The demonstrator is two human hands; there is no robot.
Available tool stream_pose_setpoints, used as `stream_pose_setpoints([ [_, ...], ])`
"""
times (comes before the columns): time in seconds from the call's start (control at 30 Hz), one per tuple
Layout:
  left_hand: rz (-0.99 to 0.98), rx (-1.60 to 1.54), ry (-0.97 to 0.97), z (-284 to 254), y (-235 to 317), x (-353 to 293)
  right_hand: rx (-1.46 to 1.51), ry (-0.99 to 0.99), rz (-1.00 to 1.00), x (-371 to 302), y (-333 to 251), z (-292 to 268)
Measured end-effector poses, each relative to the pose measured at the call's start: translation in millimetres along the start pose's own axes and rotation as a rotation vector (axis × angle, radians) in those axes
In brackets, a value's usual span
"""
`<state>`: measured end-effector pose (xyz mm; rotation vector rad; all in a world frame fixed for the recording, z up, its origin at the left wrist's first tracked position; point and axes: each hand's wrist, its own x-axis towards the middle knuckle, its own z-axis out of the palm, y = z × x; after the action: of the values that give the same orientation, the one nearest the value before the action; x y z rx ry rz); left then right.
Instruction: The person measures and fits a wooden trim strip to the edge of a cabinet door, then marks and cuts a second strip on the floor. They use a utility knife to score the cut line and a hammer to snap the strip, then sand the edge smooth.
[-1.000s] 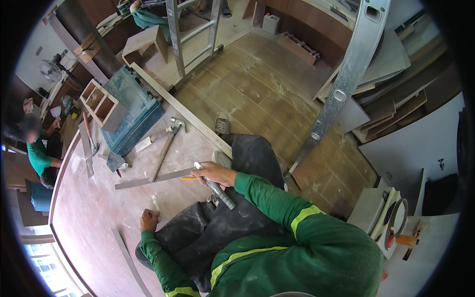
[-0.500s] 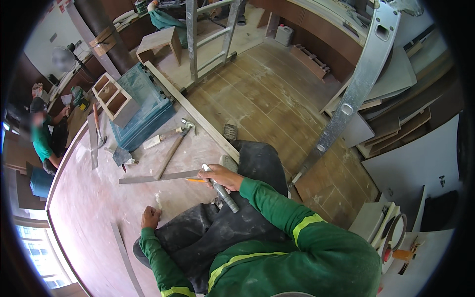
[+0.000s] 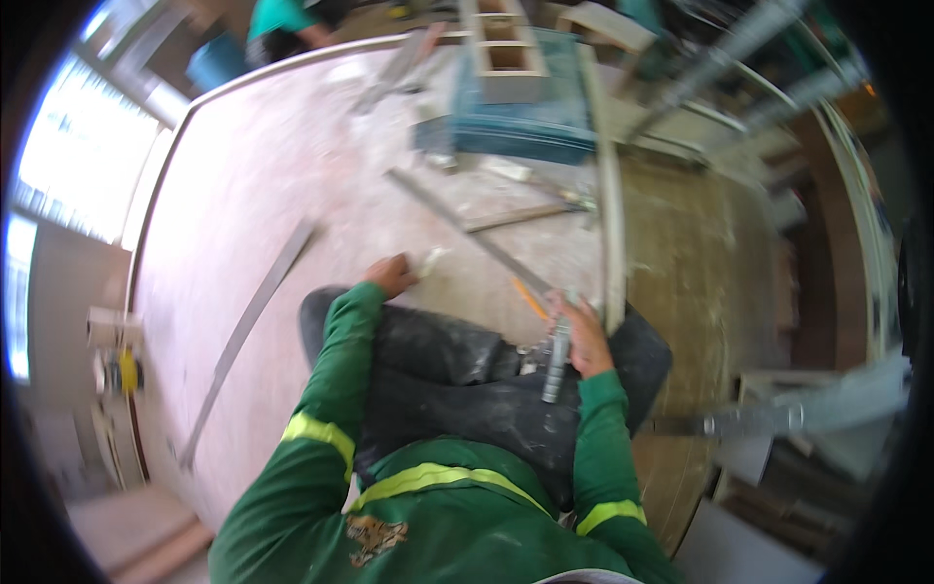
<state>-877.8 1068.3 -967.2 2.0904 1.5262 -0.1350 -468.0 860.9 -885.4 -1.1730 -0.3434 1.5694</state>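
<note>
My right hand (image 3: 587, 336) is closed around a silver-grey, rod-shaped tool (image 3: 557, 362), held over my lap; its exact kind is unclear. Close to those fingers ends a long grey flat strip (image 3: 467, 226), and an orange pencil (image 3: 530, 298) lies beside it. My left hand (image 3: 390, 275) rests on the dusty pinkish board (image 3: 243, 185) by my knee, fingers curled; blur hides whether anything is in them. Just beyond it lies a small whitish piece (image 3: 432, 261). A hammer (image 3: 516, 217) lies past the strip.
Farther off stand a blue-green case (image 3: 525, 146) and a wooden compartment box (image 3: 513, 90). A second grey strip (image 3: 243, 336) lies to my left. A wooden rail (image 3: 607, 195) edges the board; a metal ladder (image 3: 817, 404) stands right. A co-worker in green (image 3: 277, 24) is at the far left.
The view has swung left, so the board and windows fill more of it. My right hand still holds the silver-grey tool, and my left hand stays low by my knee.
</note>
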Motion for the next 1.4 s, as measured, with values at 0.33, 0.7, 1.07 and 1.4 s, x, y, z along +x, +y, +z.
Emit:
stream_pose_setpoints([
  [0.33, 0.017, -0.086, -0.136, -35, -13, -43, -0.319, -0.249, 0.177, -57, 45, 75],
  [0.7, -0.154, -0.386, 0.606, -188, -144, 184, -0.414, 0.083, 0.134, 19, 67, 117],
  [1.07, -0.110, -0.296, 0.593, -257, -186, 458, -0.508, 0.085, 0.281, 129, 52, 141],
  [1.4, -0.142, -0.322, 0.424, -228, -114, 525, -0.524, 0.128, 0.282, 167, 48, 135],
])
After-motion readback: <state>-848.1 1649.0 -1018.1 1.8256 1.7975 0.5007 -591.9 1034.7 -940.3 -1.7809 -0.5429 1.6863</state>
